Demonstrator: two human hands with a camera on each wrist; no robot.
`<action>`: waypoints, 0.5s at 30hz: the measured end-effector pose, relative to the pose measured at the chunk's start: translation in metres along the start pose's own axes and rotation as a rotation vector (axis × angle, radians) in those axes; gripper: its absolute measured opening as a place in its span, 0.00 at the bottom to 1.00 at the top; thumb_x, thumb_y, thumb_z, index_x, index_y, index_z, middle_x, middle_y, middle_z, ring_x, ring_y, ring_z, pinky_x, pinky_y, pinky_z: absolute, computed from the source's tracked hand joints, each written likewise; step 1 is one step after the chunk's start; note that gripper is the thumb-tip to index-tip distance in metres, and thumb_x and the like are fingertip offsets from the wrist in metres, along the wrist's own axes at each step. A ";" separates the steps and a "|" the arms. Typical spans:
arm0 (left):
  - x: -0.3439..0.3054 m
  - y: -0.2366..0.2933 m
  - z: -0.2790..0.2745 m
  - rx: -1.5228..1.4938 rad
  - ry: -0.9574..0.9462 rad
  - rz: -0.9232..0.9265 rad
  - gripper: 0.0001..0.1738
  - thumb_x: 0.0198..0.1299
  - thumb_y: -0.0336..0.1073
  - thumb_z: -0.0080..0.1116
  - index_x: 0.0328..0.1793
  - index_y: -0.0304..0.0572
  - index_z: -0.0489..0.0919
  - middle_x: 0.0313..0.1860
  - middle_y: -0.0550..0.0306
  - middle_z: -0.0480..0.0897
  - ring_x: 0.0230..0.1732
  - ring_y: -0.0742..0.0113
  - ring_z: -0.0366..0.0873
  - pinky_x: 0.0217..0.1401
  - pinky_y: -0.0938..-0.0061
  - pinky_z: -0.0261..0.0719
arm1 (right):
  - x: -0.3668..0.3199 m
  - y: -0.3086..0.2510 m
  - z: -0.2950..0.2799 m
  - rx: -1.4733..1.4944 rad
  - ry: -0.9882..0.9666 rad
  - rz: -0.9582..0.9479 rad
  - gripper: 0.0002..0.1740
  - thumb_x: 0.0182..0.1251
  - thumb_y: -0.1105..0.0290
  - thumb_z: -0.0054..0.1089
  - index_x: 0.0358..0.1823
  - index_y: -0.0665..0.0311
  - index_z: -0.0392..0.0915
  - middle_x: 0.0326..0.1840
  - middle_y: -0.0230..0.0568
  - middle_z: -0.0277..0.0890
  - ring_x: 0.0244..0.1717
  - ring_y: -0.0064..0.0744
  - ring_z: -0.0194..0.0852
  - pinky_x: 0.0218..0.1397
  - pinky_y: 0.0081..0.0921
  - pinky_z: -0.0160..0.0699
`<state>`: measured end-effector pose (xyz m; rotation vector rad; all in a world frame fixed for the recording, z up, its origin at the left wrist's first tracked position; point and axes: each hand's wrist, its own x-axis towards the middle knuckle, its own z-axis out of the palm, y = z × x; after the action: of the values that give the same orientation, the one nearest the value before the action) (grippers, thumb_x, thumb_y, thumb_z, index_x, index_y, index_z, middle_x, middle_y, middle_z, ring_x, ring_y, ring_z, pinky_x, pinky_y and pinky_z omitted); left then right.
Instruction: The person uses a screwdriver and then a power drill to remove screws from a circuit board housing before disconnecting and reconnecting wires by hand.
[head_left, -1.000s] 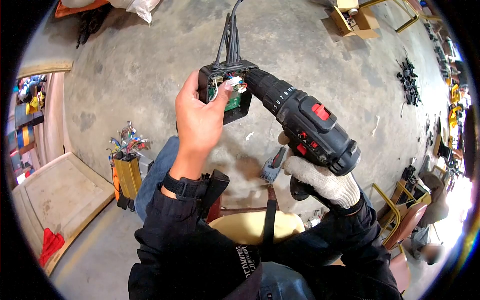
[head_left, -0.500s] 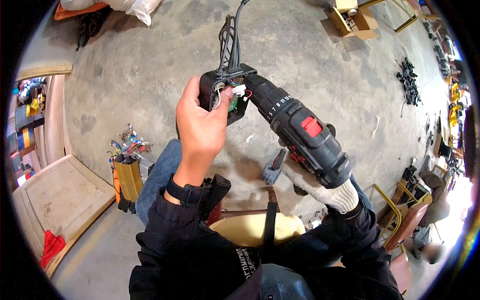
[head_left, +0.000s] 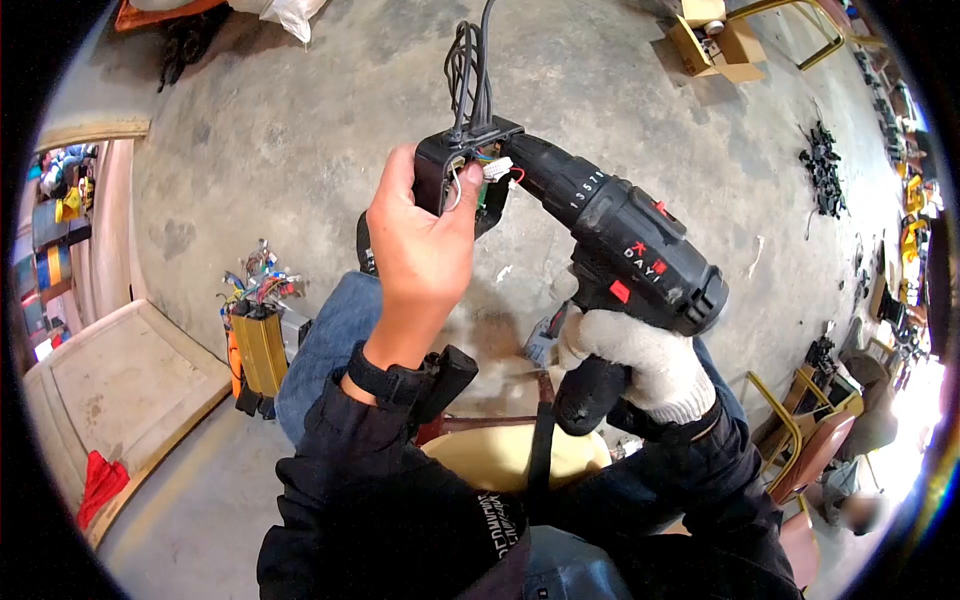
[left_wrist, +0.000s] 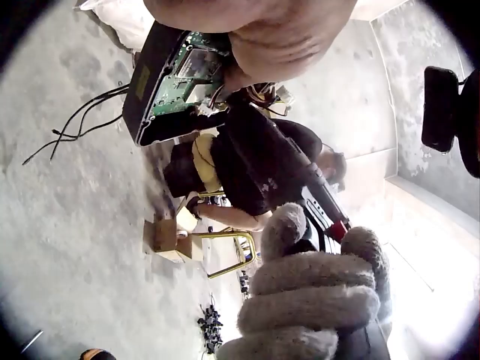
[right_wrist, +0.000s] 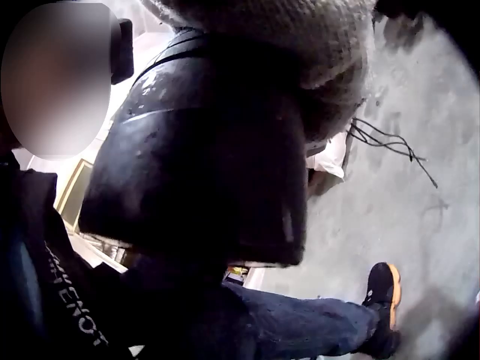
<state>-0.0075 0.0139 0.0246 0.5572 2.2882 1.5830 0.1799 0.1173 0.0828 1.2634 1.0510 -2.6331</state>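
My bare left hand (head_left: 422, 245) grips an open black plastic housing (head_left: 431, 172), thumb at its inner edge. Inside the housing a green circuit board (left_wrist: 171, 96) shows in the left wrist view. A white connector (head_left: 497, 168) and thin wires stick out near the thumb, and black cables (head_left: 468, 80) rise from its far end. My right hand (head_left: 650, 362), in a white knitted glove, holds a black cordless drill (head_left: 630, 230) by the handle. The drill's nose meets the housing's right corner; its tip is hidden there. The drill's battery base fills much of the right wrist view.
On the floor stands a gold metal box (head_left: 258, 350) with loose wires, left of the knee. A grey and black tool (head_left: 540, 345) lies beyond the yellow stool seat (head_left: 480, 455). Farther off are a cardboard box (head_left: 715, 55) and a black cable heap (head_left: 824, 170).
The drill has swayed and rolled in my right hand, so its side lettering and handle now show. My left hand and the housing have shifted slightly right, and more wire sticks out.
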 end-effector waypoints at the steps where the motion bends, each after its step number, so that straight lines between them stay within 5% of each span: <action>1: 0.000 0.000 0.000 0.021 0.006 0.012 0.09 0.67 0.27 0.67 0.50 0.33 0.79 0.40 0.58 0.87 0.41 0.76 0.80 0.49 0.75 0.80 | -0.001 -0.001 0.001 -0.156 0.051 -0.044 0.26 0.60 0.72 0.69 0.60 0.71 0.76 0.34 0.37 0.81 0.37 0.29 0.81 0.44 0.30 0.82; 2: 0.001 -0.001 0.001 0.022 0.007 0.010 0.09 0.67 0.27 0.67 0.50 0.33 0.79 0.40 0.58 0.87 0.41 0.76 0.80 0.49 0.75 0.80 | 0.000 -0.002 0.002 -0.312 0.101 -0.090 0.26 0.60 0.72 0.70 0.60 0.71 0.76 0.35 0.36 0.81 0.38 0.28 0.81 0.45 0.30 0.83; 3: 0.001 -0.001 0.001 0.010 0.020 0.026 0.09 0.66 0.28 0.68 0.47 0.33 0.78 0.37 0.58 0.85 0.38 0.76 0.77 0.46 0.75 0.78 | 0.003 0.001 -0.007 -0.491 0.019 -0.206 0.25 0.65 0.72 0.72 0.64 0.61 0.78 0.48 0.31 0.83 0.43 0.21 0.79 0.45 0.25 0.83; 5: 0.001 -0.002 0.002 -0.002 0.034 0.040 0.10 0.65 0.29 0.69 0.44 0.33 0.77 0.33 0.58 0.83 0.35 0.75 0.74 0.43 0.76 0.76 | 0.003 0.006 -0.015 -0.595 -0.014 -0.221 0.27 0.66 0.70 0.73 0.66 0.60 0.77 0.51 0.29 0.83 0.45 0.20 0.79 0.46 0.26 0.83; 10: 0.001 -0.001 0.001 0.045 0.008 0.019 0.09 0.67 0.26 0.66 0.50 0.32 0.79 0.40 0.58 0.87 0.41 0.76 0.79 0.49 0.75 0.80 | 0.003 0.005 -0.013 -0.465 0.003 -0.191 0.27 0.67 0.68 0.74 0.67 0.59 0.77 0.52 0.30 0.83 0.45 0.20 0.80 0.47 0.26 0.84; 15: 0.001 0.002 0.002 0.015 0.026 0.032 0.09 0.66 0.26 0.67 0.47 0.32 0.78 0.38 0.58 0.85 0.39 0.76 0.76 0.47 0.76 0.78 | 0.004 0.006 -0.014 -0.478 0.004 -0.153 0.26 0.66 0.68 0.75 0.64 0.59 0.79 0.50 0.31 0.84 0.44 0.21 0.81 0.47 0.26 0.85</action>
<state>-0.0067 0.0170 0.0259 0.5829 2.3233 1.5981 0.1883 0.1222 0.0705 1.1139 1.7043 -2.2607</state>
